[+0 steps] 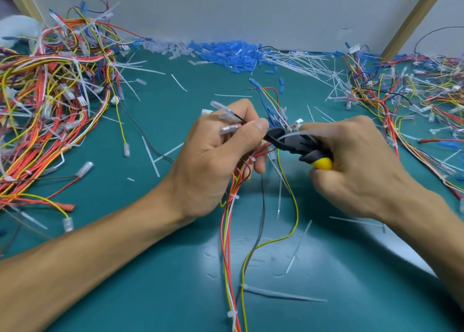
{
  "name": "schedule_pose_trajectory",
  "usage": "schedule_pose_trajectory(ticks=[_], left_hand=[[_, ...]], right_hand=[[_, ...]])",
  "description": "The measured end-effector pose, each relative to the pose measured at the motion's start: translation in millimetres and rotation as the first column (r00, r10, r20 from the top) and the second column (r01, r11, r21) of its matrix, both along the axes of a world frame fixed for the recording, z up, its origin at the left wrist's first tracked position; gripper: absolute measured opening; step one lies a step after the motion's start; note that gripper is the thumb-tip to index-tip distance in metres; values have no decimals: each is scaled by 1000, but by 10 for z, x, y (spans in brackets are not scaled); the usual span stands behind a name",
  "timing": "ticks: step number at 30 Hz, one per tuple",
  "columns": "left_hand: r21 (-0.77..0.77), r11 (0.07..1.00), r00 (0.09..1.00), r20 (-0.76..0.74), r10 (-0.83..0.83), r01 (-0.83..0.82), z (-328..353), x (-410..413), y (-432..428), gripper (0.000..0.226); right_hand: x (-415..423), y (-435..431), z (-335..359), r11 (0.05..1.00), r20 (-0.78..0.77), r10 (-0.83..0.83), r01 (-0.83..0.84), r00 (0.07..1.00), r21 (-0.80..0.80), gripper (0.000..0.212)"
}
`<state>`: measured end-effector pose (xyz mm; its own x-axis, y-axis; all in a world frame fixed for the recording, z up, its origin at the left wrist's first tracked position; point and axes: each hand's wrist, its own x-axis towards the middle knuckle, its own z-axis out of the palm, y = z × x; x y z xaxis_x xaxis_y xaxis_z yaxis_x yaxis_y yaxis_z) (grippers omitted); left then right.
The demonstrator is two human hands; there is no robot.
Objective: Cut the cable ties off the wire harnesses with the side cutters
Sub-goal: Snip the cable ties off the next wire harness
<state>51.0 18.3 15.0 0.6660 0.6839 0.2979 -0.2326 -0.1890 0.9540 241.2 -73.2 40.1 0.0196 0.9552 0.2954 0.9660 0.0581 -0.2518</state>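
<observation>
A wire harness (232, 231) is held over the middle of the green bench (150, 294) by the left hand (221, 156), its grip curled round the red, yellow and white wires; a white cable tie (234, 197) is seen just below that hand; the side cutters (293, 141) are clasped at the yellow handle in the grip of the right hand (356, 166), the black head pointed at the left thumb; cut ties (283, 294) are scattered about.
</observation>
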Motion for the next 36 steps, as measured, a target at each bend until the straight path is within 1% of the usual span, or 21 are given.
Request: schedule_pose_trajectory(ticks=[2,5,6,7,9,13,16,17,18,20,21,22,24,25,28,29,32,33,36], left_hand=[[5,1000,1000,1,8,-8,4,0,4,25],[4,1000,1000,13,23,-23,6,-8,25,26],[10,1000,1000,12,20,-21,7,-7,25,26],[14,1000,1000,7,17,-17,5,-5,20,26],[6,1000,1000,-2,16,-16,-8,0,9,26],[-47,999,1000,9,26,-26,-15,5,31,26],[-71,997,999,30,33,-31,-14,6,52,25],[-75,997,999,35,35,-33,-17,6,58,26],[-75,997,999,37,35,-32,-19,9,65,26],[-94,995,999,44,26,-21,-30,11,82,25],[-120,993,998,57,21,-14,-35,13,91,24],[-149,989,997,72,19,-8,-35,12,106,23],[-196,981,996,91,19,-1,-38,15,139,17],[-214,977,995,98,22,0,-35,17,157,14],[-245,969,992,113,59,-30,-13,26,207,7],[-250,967,990,115,85,-53,-8,22,223,6],[-277,954,979,130,156,-115,14,-1,293,4],[-296,946,975,134,178,-132,22,-10,320,6],[-346,922,964,133,232,-174,35,-38,387,12]], right_hand=[[-36,7,-3,1000,19,-8,8,1000,2,17],[-39,25,-8,1000,46,-5,6,999,-5,16],[-38,23,-6,1000,51,-9,10,999,-6,13],[-28,20,-18,1000,52,-12,12,999,-1,6],[-22,19,-60,1000,54,-16,15,998,10,15],[-24,62,-112,999,-14,10,-10,1000,35,24],[0,90,-123,998,-42,19,-16,999,62,25],[9,88,-136,997,-64,14,-10,998,70,25],[6,82,-139,997,-123,6,4,992,75,26],[-18,58,-131,994,-303,-3,36,953,103,29],[-30,44,-120,991,-359,-5,52,933,123,28],[-39,39,-106,988,-384,-16,73,923,135,25],[-43,48,-77,985,-384,-61,117,921,125,21],[-39,55,-70,985,-390,-81,134,917,111,21],[-10,46,-55,980,-470,-132,186,873,70,25],[0,45,-57,977,-465,-146,200,873,69,25],[37,53,-63,967,-379,-196,242,904,77,12],[57,58,-59,966,-353,-209,249,912,72,10],[133,86,-66,966,-284,-248,257,926,-7,9]])
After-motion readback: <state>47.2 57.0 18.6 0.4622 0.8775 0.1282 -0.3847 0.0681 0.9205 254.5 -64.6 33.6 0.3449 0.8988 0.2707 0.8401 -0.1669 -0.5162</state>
